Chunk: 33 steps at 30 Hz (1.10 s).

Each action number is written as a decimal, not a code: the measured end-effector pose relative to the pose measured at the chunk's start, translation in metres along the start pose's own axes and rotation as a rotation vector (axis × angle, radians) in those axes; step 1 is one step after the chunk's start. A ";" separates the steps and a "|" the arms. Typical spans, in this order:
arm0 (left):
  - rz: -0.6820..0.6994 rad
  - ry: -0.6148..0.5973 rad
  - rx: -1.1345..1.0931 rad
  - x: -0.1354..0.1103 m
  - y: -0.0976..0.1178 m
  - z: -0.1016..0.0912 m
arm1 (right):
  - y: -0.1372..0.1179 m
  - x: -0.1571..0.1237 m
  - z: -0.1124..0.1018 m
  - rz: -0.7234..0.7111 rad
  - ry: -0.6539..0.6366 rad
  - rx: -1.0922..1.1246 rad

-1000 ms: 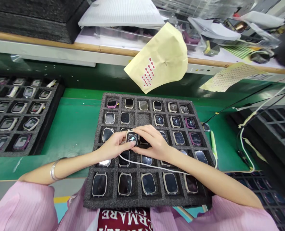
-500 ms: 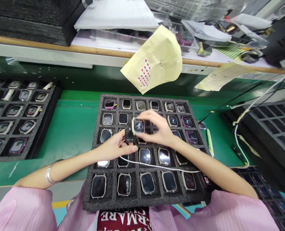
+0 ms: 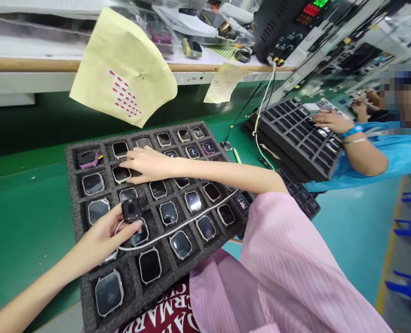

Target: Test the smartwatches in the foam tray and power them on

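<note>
At the left, a green bench (image 3: 21, 208) is partly covered by a black foam tray (image 3: 74, 199), in whose compartments watches (image 3: 98, 212) are laid, screens up. A purple watch (image 3: 87, 159) is seated in its far left corner. By the left hand (image 3: 103, 236), a black charger (image 3: 131, 209) is gripped between thumb and fingers above the tray; a white cable (image 3: 177, 226) is looped at that hand and run rightward across the tray. Beyond, the shelf (image 3: 58, 64) is overlapped by a yellow paper (image 3: 122, 69). Fingertips of the right hand (image 3: 150, 164) are set at a watch (image 3: 121, 175) in its compartment; whether it is gripped cannot be told. Farther right, a green stick (image 3: 237, 156) is laid beside the tray, and a co-worker's hand (image 3: 333, 121) is held over a second tray (image 3: 282, 138).
</note>
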<state>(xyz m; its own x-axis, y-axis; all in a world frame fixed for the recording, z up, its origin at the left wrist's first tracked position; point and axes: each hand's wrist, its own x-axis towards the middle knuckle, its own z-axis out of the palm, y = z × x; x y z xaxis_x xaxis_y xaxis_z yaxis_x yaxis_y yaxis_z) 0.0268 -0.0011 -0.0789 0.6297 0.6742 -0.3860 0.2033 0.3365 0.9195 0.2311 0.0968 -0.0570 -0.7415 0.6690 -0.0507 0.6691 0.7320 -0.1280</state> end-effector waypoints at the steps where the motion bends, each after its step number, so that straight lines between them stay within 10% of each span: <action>1: 0.012 0.001 -0.006 0.000 -0.001 0.002 | -0.003 0.005 0.004 0.000 -0.007 -0.017; 17: 0.070 0.053 -0.248 0.011 0.000 -0.010 | -0.018 -0.019 -0.021 -0.036 0.242 0.565; 26: 0.147 0.152 -0.221 0.013 -0.004 -0.005 | -0.046 -0.033 0.004 -0.149 0.227 0.240; 33: 0.169 0.146 -0.305 0.011 -0.002 -0.006 | -0.041 -0.032 0.033 -0.236 0.448 0.505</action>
<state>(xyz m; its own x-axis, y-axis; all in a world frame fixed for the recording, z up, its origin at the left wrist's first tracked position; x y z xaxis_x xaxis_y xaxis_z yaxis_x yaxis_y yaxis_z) 0.0285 0.0095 -0.0852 0.5175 0.8160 -0.2576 -0.1404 0.3780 0.9151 0.2262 0.0412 -0.0829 -0.7004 0.5679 0.4324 0.3088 0.7873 -0.5338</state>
